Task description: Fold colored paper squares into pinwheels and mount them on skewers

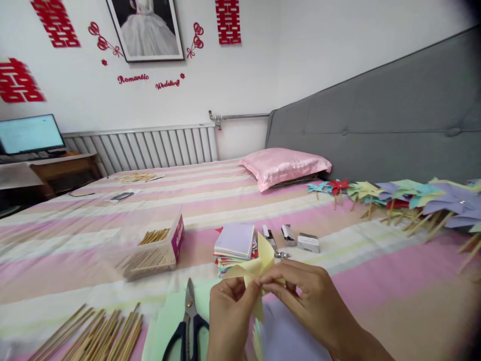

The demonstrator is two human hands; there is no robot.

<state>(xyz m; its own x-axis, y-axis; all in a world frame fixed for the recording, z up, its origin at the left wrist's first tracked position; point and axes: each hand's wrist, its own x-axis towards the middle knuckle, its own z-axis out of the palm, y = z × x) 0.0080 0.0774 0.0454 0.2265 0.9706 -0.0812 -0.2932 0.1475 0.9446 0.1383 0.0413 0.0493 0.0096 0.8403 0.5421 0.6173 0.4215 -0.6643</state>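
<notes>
A pale yellow paper pinwheel is pinched between my two hands, its blades curled up and one point hanging down. My left hand grips it from the left with thumb and fingers. From the right, my right hand presses its fingertips at the centre, close to my left thumb. Beneath the hands lie a purple paper sheet and a green sheet. Scissors with dark handles rest on the green sheet, left of my left hand. Just beyond the hands stands a stack of coloured paper squares.
Several wooden sticks lie at the front left. Behind them is a clear plastic box holding more sticks. Small boxes and metal pins sit past my right hand. Finished pinwheels line the grey headboard, near a pink pillow.
</notes>
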